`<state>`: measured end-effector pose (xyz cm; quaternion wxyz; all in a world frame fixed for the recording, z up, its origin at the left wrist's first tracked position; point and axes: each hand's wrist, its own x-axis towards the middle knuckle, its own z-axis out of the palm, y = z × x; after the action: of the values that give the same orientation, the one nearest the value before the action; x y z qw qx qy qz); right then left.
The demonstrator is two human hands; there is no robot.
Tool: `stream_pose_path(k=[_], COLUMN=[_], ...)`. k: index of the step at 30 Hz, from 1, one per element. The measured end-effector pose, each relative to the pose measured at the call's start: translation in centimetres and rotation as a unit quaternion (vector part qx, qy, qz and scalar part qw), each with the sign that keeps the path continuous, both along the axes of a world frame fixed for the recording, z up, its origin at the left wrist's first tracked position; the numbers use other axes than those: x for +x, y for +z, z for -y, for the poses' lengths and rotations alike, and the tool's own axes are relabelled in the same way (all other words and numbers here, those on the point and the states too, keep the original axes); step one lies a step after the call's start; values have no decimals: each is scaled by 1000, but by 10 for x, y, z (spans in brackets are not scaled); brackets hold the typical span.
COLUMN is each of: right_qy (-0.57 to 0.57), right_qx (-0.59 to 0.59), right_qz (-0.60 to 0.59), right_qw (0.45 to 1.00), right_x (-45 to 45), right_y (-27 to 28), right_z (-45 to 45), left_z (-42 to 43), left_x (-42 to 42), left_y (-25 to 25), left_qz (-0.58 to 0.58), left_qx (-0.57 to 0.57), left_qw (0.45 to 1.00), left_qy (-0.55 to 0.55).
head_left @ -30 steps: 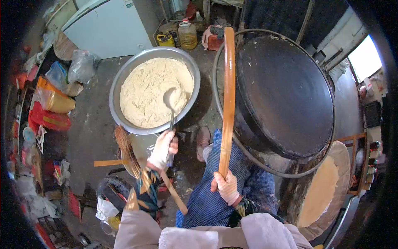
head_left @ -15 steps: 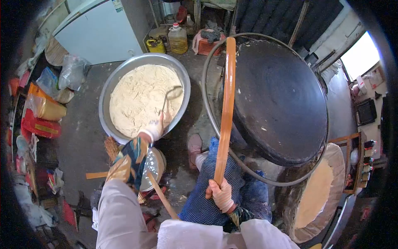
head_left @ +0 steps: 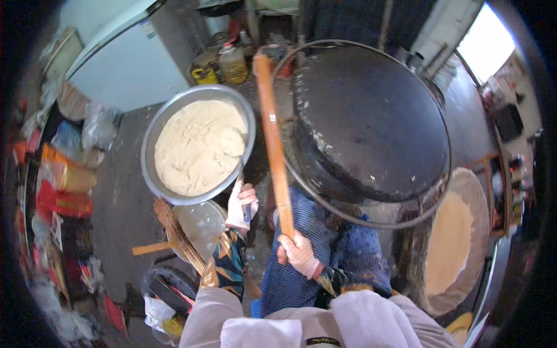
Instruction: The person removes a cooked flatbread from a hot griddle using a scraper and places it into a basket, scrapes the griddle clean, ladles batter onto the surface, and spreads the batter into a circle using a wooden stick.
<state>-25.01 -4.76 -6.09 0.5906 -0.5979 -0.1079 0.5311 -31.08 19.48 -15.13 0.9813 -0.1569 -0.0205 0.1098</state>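
Note:
My left hand point(head_left: 241, 204), in a pale glove, is closed round the handle of a ladle point(head_left: 240, 169). The ladle's bowl is heaped with pale batter or dough and sits at the right inner side of a wide metal basin point(head_left: 152, 181) of the same mixture. My right hand point(head_left: 300, 256), also gloved, grips the lower end of a long flat wooden strip point(head_left: 276, 152). That strip slants upward past the left edge of a large round black griddle point(head_left: 371, 116), which has light crumbs along its left side.
A metal ring point(head_left: 355, 220) surrounds the griddle. Below the basin stand a bucket of cloudy liquid point(head_left: 200, 223) and a straw brush point(head_left: 174, 228). At right lies a round tray point(head_left: 477, 243) with a tan sheet. An oil jug point(head_left: 233, 65) and a white cabinet point(head_left: 125, 69) are behind.
My left hand has drawn back toward me and right, bringing the ladle to the basin's right side with a load. The wooden strip's upper end has swung left. The whole view has shifted.

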Motion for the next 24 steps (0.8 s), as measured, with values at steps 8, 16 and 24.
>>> stream_pose_path(k=[8,16,24], right_qy=[-12,-4,-498], right_qx=[21,-134,-41], right_qz=[-59,462,63], right_qw=[998,877,864], right_x=[10,108,205], right_y=[3,-14,33], right_z=[13,185,311], left_z=[37,2,27], left_x=[-94,-170,-108], left_y=[77,96,185], left_qz=[-178,-258,-100], left_qx=[-68,273,104], left_qw=[979,902,979], left_qy=[70,212,146])
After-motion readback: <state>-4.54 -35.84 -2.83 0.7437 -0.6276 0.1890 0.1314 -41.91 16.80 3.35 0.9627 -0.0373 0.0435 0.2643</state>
